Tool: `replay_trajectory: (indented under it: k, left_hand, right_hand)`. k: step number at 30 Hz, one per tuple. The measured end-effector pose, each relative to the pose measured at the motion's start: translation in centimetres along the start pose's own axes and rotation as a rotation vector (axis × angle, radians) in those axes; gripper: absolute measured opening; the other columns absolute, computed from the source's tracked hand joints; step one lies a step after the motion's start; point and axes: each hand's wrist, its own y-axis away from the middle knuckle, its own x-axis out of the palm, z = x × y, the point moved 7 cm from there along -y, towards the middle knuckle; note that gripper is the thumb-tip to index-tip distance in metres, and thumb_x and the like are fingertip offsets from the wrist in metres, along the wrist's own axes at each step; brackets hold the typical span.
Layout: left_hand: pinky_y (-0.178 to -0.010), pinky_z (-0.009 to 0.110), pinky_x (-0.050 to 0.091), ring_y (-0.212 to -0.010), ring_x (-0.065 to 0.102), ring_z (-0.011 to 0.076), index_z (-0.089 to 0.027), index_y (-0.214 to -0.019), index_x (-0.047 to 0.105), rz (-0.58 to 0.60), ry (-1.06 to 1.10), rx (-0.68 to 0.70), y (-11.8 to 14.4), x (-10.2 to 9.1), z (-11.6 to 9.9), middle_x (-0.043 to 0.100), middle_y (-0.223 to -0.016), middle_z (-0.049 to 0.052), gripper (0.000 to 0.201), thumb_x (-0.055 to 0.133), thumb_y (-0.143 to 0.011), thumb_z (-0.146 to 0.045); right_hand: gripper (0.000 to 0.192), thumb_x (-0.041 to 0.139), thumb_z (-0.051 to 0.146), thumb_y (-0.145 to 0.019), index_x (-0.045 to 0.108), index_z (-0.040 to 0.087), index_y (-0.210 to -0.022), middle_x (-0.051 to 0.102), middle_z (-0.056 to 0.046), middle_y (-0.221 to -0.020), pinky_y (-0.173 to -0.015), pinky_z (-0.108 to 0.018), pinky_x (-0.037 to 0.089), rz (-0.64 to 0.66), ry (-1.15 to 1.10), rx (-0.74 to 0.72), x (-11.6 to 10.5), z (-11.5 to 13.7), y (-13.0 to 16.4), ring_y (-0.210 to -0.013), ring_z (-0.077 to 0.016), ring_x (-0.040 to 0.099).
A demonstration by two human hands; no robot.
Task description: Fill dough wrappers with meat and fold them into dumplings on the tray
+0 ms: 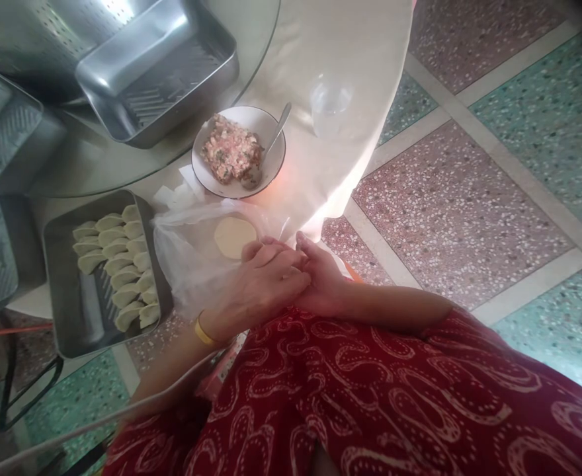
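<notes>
My left hand [266, 284], with a yellow band at its wrist, is closed and pressed against my right hand [323, 274] just in front of my body. The right hand is closed too, its thumb pointing up. Whatever lies between them is hidden by the fingers. Beside the left fingers, a round dough wrapper [234, 237] lies flat on a clear plastic bag [186, 258]. Beyond them stands a white bowl [274, 168] of minced filling [231, 151], with a metal spoon [282, 122] leaning in it.
On the left, a metal tray [65, 291] holds several rows of folded dumplings [122, 264]. Another metal tray [162, 86] stands on the glass turntable [258, 46], near a perforated metal vessel [53, 33]. A clear cup [328, 102] sits near the table's right edge.
</notes>
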Motion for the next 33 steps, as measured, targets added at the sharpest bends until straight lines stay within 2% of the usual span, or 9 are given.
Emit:
replay_trajectory:
  k: [2, 4, 7, 10, 15, 22, 25, 29, 33]
  left_hand:
    - [-0.081, 0.038, 0.047, -0.095, 0.059, 0.0224, -0.024, -0.109, 0.059, -0.042, 0.027, -0.039, 0.5, -0.7, 0.2, 0.063, -0.11, 0.005, 0.021, 0.063, -0.091, -0.032]
    - [-0.083, 0.038, 0.046, -0.099, 0.06, 0.0227, -0.021, -0.117, 0.055, -0.144, 0.013, -0.123, 1.4, -1.7, 0.6, 0.063, -0.11, 0.008, 0.034, 0.068, -0.088, -0.031]
    - [-0.086, 0.038, 0.044, -0.097, 0.061, 0.0209, -0.021, -0.111, 0.057, -0.29, -0.026, -0.296, 3.3, -2.8, 1.1, 0.065, -0.105, 0.007, 0.033, 0.073, -0.083, -0.025]
    - [-0.087, 0.038, 0.042, -0.096, 0.06, 0.0209, -0.022, -0.101, 0.059, -0.349, -0.077, -0.409, 4.4, -2.7, 0.9, 0.065, -0.106, 0.007, 0.024, 0.073, -0.082, -0.026]
    - [-0.087, 0.041, 0.039, -0.099, 0.057, 0.0241, -0.021, -0.088, 0.062, -0.356, -0.214, -0.45, 4.3, -2.2, 0.1, 0.062, -0.113, 0.01, 0.012, 0.07, -0.083, -0.028]
    - [-0.088, 0.04, 0.038, -0.098, 0.057, 0.0218, -0.02, -0.082, 0.063, -0.377, -0.17, -0.506, 4.3, -1.8, 0.2, 0.061, -0.117, 0.009, 0.004, 0.066, -0.084, -0.017]
    - [-0.09, 0.041, 0.039, -0.1, 0.058, 0.0223, -0.02, -0.082, 0.062, -0.396, -0.174, -0.535, 4.6, -2.2, 0.2, 0.062, -0.115, 0.009, 0.006, 0.067, -0.083, -0.021]
    - [-0.089, 0.042, 0.045, -0.103, 0.059, 0.0252, -0.018, -0.103, 0.059, -0.415, -0.156, -0.554, 5.0, -3.2, 0.2, 0.062, -0.113, 0.012, 0.026, 0.069, -0.084, -0.032]
    - [-0.082, 0.037, 0.053, -0.099, 0.061, 0.0219, -0.018, -0.126, 0.052, -0.281, -0.091, -0.476, 4.9, -3.2, 0.4, 0.062, -0.114, 0.012, 0.037, 0.061, -0.091, -0.029]
  right_hand:
    - [0.054, 0.022, 0.057, -0.099, 0.06, 0.022, -0.114, 0.069, -0.003, -0.098, -0.071, -0.028, 0.054, 0.037, 0.046, -0.007, 0.2, 0.2, 0.1, -0.078, -0.0142, 0.064]
    - [0.057, 0.021, 0.061, -0.097, 0.059, 0.025, -0.119, 0.07, -0.002, -0.1, -0.073, -0.031, 0.055, 0.068, 0.077, -0.027, 0.4, 0.5, 0.3, -0.077, -0.0149, 0.063]
    - [0.06, 0.02, 0.064, -0.096, 0.057, 0.027, -0.124, 0.071, -0.004, -0.111, -0.082, -0.035, 0.054, 0.1, 0.067, -0.085, 0.8, 1.1, 0.5, -0.086, -0.0165, 0.065]
    - [0.06, 0.021, 0.063, -0.096, 0.057, 0.027, -0.127, 0.07, -0.007, -0.118, -0.087, -0.037, 0.053, 0.106, 0.062, -0.121, 1.2, 1.2, 0.5, -0.099, -0.0184, 0.065]
    - [0.059, 0.025, 0.065, -0.094, 0.058, 0.028, -0.127, 0.07, -0.006, -0.12, -0.093, -0.039, 0.051, 0.106, 0.134, -0.184, 1.4, 1.3, 0.5, -0.105, -0.0195, 0.064]
    - [0.058, 0.023, 0.065, -0.095, 0.059, 0.031, -0.126, 0.068, -0.003, -0.123, -0.095, -0.039, 0.05, 0.093, 0.183, -0.208, 1.3, 1.1, 0.4, -0.111, -0.0193, 0.062]
    - [0.06, 0.022, 0.065, -0.094, 0.058, 0.032, -0.128, 0.067, -0.003, -0.126, -0.095, -0.04, 0.049, 0.09, 0.206, -0.202, 1.6, 1.0, 0.3, -0.11, -0.0199, 0.062]
    - [0.06, 0.018, 0.064, -0.095, 0.055, 0.033, -0.132, 0.066, -0.003, -0.126, -0.092, -0.04, 0.05, 0.053, 0.232, -0.148, 1.9, 0.4, 0.0, -0.098, -0.0183, 0.064]
    - [0.058, 0.02, 0.06, -0.097, 0.051, 0.031, -0.137, 0.069, -0.004, -0.116, -0.091, -0.039, 0.051, 0.001, 0.266, -0.058, 2.1, -0.7, -0.7, -0.09, -0.0176, 0.065]
